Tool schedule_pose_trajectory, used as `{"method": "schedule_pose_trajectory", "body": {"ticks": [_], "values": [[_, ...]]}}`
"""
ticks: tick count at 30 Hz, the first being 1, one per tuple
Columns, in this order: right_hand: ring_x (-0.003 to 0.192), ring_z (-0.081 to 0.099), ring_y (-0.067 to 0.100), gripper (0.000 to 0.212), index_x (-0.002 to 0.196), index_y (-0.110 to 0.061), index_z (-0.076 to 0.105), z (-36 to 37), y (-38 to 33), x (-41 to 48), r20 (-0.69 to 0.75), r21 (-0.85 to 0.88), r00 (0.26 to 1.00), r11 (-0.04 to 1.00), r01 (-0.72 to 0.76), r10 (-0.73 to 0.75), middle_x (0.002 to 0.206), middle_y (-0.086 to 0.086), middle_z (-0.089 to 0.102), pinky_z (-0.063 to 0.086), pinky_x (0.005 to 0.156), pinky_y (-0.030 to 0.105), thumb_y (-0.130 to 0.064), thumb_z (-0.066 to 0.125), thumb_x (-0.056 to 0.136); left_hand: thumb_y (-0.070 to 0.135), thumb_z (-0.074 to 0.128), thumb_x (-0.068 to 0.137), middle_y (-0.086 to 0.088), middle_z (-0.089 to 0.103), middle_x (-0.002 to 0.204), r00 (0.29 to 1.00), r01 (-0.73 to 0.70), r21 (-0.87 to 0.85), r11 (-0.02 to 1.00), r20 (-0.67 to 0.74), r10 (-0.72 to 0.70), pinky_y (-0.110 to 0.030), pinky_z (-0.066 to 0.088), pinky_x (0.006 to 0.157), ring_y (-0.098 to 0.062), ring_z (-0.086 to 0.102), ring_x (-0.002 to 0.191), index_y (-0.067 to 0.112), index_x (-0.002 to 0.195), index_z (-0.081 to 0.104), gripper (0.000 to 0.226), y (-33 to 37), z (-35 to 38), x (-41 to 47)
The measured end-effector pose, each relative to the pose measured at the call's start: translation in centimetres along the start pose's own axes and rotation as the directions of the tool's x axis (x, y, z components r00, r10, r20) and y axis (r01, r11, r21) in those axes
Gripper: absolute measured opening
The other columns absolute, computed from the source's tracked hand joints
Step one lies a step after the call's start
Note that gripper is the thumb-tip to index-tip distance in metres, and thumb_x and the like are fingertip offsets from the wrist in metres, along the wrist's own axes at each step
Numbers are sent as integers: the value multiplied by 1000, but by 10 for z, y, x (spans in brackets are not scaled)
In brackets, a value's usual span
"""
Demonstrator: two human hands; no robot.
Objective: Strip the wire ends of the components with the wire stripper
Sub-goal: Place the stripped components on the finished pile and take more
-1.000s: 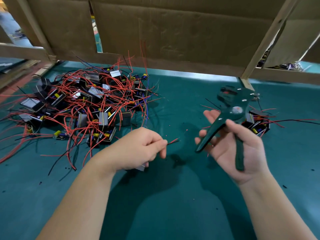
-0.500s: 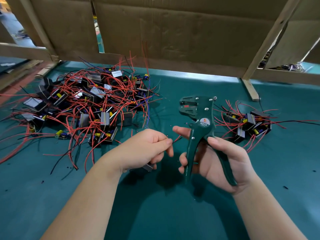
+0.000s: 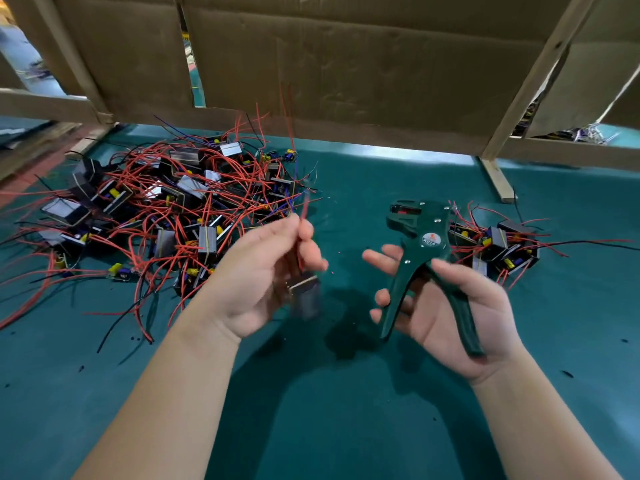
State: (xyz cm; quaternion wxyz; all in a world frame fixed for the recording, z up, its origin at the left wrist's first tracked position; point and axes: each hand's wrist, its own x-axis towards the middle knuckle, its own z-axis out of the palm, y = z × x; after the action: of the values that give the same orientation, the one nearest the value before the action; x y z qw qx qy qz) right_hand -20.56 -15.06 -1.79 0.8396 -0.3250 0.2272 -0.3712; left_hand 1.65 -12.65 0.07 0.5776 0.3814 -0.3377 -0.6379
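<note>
The wire stripper (image 3: 420,244) lay loosely held in the right hand (image 3: 446,313). The left hand (image 3: 256,271) pinched a component (image 3: 304,296) by its red wire (image 3: 304,211). Dangling like that, the wire could miss the jaws.

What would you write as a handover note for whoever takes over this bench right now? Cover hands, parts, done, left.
Left hand pinches the red wires of one component, blurred, above the mat.
Right hand holds the wire stripper, handles spread, no wire in it.
Large pile lies left, small pile right, likely the finished ones.
To do: strip this component, then the large pile.
</note>
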Motion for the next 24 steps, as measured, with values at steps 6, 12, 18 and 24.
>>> {"method": "schedule_pose_trajectory", "body": {"ticks": [6,12,18,24], "values": [[79,61,38,72,131,0,54,12,12,0,261,24,965,999,-47,40,118,26,46,50,75,52,-26,79,69,13,42,100,-4,63,73,975,-86,-340,937,-222,9,-17,55,53,-17,72,73,7,85,59,23,-9,12,7],[75,59,37,68,125,1,59,18,17,2,233,-103,972,995,-12,35,106,27,47,51,73,51,-22,82,66,13,45,99,-4,65,73,967,-92,-241,966,-254,29,-22,56,59,-18,70,71,6,87,63,23,-22,21,11],[66,64,36,47,110,-3,61,-3,-9,-3,-317,-308,930,948,82,-184,91,20,55,55,64,50,-11,69,65,4,46,95,3,55,105,648,-380,630,678,-342,681,-26,49,49,-13,61,67,21,111,56,25,-15,-5,9],[77,68,42,25,113,-5,46,-18,-20,-8,-417,-431,821,880,199,-390,86,17,50,56,67,55,0,54,89,-9,41,75,-14,56,111,413,-42,982,185,-152,898,-36,40,84,-29,50,101,4,115,59,46,0,-26,4]]}}
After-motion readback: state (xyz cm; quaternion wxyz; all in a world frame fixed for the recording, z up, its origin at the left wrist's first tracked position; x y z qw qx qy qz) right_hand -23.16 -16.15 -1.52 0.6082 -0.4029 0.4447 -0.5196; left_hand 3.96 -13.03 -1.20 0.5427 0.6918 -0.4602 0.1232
